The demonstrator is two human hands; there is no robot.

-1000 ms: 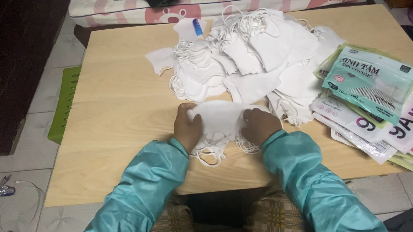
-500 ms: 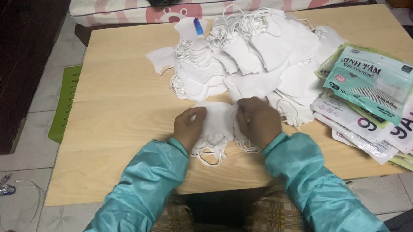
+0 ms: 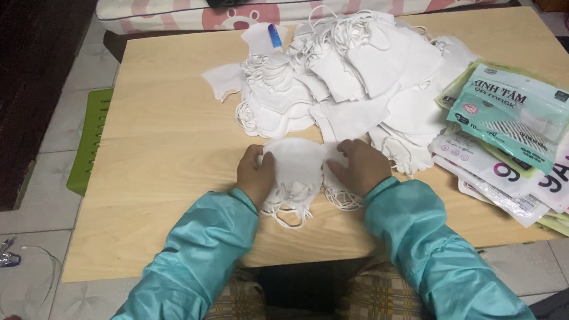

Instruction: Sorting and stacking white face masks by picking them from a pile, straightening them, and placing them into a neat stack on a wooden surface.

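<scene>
A small stack of white face masks (image 3: 295,165) lies on the wooden table (image 3: 161,153) right in front of me, its ear loops trailing toward the near edge. My left hand (image 3: 256,176) grips the stack's left side. My right hand (image 3: 361,166) presses on its right side with curled fingers. Both arms wear teal sleeves. Just beyond the hands a big loose heap of white masks (image 3: 347,72) covers the middle and far part of the table.
Flat printed mask packets (image 3: 516,140) are piled at the table's right edge. A small blue object (image 3: 275,35) rests on the heap at the back. A patterned mattress (image 3: 273,3) lies beyond the table, a green mat (image 3: 92,137) on the tiled floor to the left.
My hands have drawn the mask stack together. The right hand slid left over it and then back to its right side; the stack now sits rounder and more gathered.
</scene>
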